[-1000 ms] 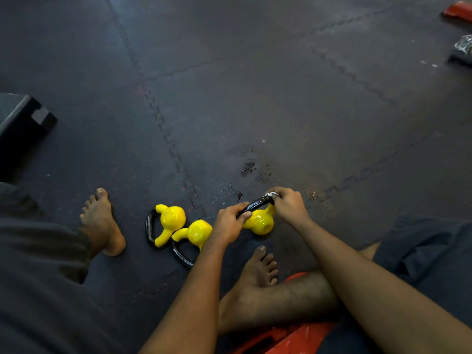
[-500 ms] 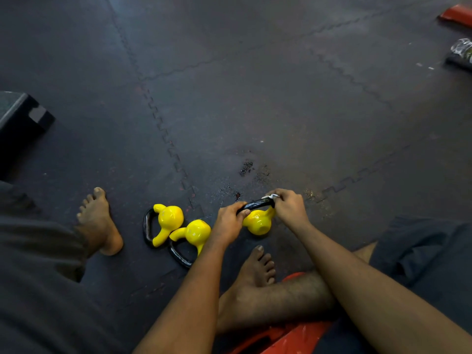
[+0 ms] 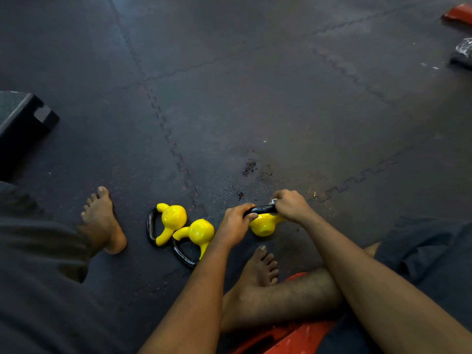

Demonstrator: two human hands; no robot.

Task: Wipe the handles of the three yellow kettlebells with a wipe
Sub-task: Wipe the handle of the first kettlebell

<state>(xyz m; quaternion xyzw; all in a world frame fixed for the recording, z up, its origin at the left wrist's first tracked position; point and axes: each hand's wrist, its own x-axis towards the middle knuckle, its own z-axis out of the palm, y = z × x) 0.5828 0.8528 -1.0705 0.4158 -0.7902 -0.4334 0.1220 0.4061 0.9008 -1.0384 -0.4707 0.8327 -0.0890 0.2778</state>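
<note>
Currently both hands work on the right kettlebell [image 3: 263, 226], low in the middle of the floor mat [image 3: 255, 98], near its bottom edge. The left hand [image 3: 235, 223] grips the left end of its black handle [image 3: 260, 209], fingers curled round it, thumb on top. The right hand [image 3: 291, 205] has its fingers closed round the handle's right end, with a small white bit of the wipe [image 3: 273, 201] poking out by the thumb. The yellow body hangs just below the handle, between the two hands; cannot tell if it touches the mat.

The middle kettlebell [image 3: 200, 232] lies on its side just left of the left hand, partly hidden by the left forearm, handle toward the bottom edge. The left kettlebell [image 3: 172, 217] lies on its side touching it, handle toward the left edge.

A bare left foot [image 3: 102, 221] sits flat on the mat left of the kettlebells. A bare right foot [image 3: 260, 267] lies just below the held one. A black block [image 3: 23, 123] is at the left edge. A red object [image 3: 459, 14] is in the top right corner, a shiny wrapped item [image 3: 463, 47] just below it. Another red item [image 3: 293, 338] sits under the right leg at the bottom edge.
</note>
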